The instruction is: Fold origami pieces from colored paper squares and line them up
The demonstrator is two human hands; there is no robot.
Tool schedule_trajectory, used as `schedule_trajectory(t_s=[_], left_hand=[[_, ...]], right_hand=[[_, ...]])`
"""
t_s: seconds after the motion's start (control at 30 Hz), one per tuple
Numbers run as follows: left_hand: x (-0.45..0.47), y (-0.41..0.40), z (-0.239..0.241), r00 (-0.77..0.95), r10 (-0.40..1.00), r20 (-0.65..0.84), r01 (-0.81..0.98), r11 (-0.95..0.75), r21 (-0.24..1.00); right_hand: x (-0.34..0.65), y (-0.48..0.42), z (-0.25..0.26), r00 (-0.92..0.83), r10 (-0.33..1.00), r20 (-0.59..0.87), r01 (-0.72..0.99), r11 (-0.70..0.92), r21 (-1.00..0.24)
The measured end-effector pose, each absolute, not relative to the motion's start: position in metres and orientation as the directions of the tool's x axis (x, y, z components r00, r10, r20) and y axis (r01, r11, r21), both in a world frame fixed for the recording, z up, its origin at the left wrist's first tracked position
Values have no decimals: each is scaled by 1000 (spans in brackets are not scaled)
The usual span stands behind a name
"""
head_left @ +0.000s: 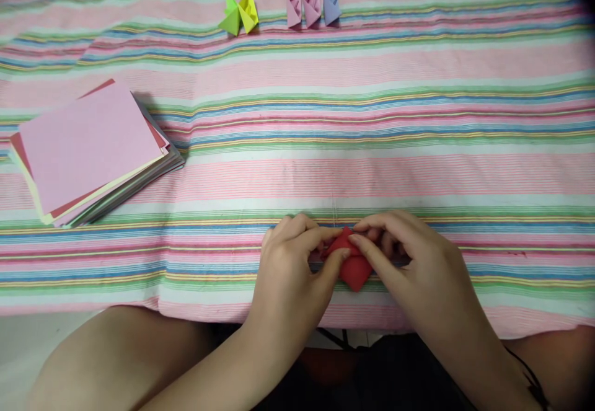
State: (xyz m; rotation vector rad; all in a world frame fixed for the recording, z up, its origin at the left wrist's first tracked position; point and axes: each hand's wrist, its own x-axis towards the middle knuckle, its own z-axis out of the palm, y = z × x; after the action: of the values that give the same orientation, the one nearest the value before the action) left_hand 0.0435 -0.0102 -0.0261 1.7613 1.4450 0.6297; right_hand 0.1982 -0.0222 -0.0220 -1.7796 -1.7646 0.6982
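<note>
Your left hand (290,265) pinches the left side of the red folded paper (356,273) between thumb and forefinger. Your right hand (421,262) pinches its upper right portion the same way. The red folded paper sits near the front edge of the striped cloth (372,175), its lower point toward you. Your fingers cover its side corners, so the folds beneath (and any layers underneath) cannot be made out. The remaining fingers of both hands are curled and partly concealed.

At your left lies a paper stack (88,150), pink sheet uppermost; the sheets below show only as edges. At the far side stand a green piece (231,19) partly overlapping a yellow piece (248,11), two pink pieces (312,5) and a blue piece (331,5). A dark wristband (534,381) is indistinct in shadow.
</note>
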Motion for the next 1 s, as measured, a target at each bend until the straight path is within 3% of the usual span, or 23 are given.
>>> schedule_trajectory(t_s=[0.7,1.0], left_hand=[[42,-11,-23,265,961,-78,615,-106,781],[39,-16,-24,273,959,73,533,-214,819]], right_hand=[[201,-20,-23,-15,999,29,731,30,-682],[205,-21,-15,-52,996,-76,616,-28,-787]])
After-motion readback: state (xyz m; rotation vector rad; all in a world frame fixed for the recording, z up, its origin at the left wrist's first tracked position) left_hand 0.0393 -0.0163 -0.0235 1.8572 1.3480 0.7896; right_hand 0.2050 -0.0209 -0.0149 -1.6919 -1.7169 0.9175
